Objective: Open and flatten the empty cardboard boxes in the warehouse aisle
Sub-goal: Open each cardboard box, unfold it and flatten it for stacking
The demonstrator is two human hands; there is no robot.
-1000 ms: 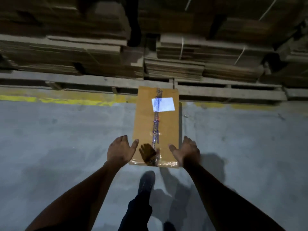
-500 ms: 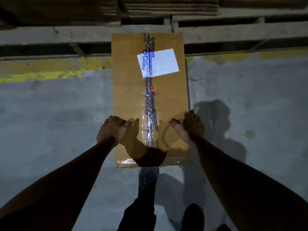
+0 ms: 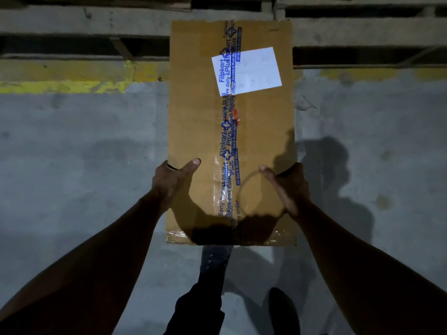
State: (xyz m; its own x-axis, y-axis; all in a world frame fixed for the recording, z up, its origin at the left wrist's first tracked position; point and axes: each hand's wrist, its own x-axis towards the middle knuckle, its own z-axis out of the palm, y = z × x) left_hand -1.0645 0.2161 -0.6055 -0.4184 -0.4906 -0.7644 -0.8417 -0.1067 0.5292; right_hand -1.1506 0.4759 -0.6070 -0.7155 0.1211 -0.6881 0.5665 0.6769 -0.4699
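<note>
I grip the sealed cardboard box point(image 3: 232, 131) by its 2 long sides, left hand point(image 3: 173, 182) and right hand point(image 3: 287, 187) each with thumb on top and fingers curled under, above the concrete floor point(image 3: 84, 165). To open it well, I should hold it level and get at the printed tape point(image 3: 229, 151) along the centre seam before flattening.

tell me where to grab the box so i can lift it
Grip the box by its two long side edges near the close end, one hand from each side, as the left hand and right hand do now. It is long and narrow, so both edges are within reach; the taped seam offers no hold.
</note>
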